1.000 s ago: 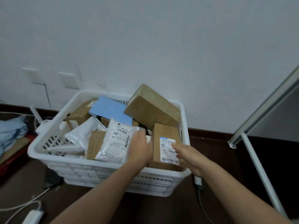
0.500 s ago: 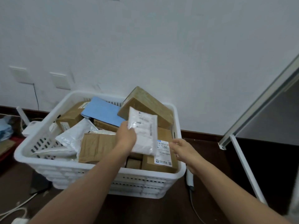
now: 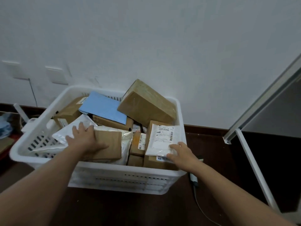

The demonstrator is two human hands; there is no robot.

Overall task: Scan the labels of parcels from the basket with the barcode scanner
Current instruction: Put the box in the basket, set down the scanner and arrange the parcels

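A white plastic basket [image 3: 114,170] on the floor is heaped with parcels. A white pouch [image 3: 163,139] with a barcode label facing up lies on a brown box [image 3: 150,162] at the basket's front right. My right hand [image 3: 183,154] pinches its lower right corner, thumb on top. My left hand [image 3: 84,141] lies flat with fingers spread on a brown paper parcel [image 3: 109,144] and a white poly bag [image 3: 65,134] at the front left. The barcode scanner [image 3: 193,179] lies on the floor right of the basket, partly hidden by my right forearm.
A large brown box [image 3: 146,103] leans at the basket's back right, next to a blue envelope [image 3: 102,108]. A white metal frame [image 3: 254,162] stands to the right. Wall sockets [image 3: 57,75], a cable and blue cloth [image 3: 4,126] are on the left. The floor is dark.
My left hand carried the white pouch to the right, let it go and returned to the brown paper parcel. My right hand now holds the pouch on the brown box.
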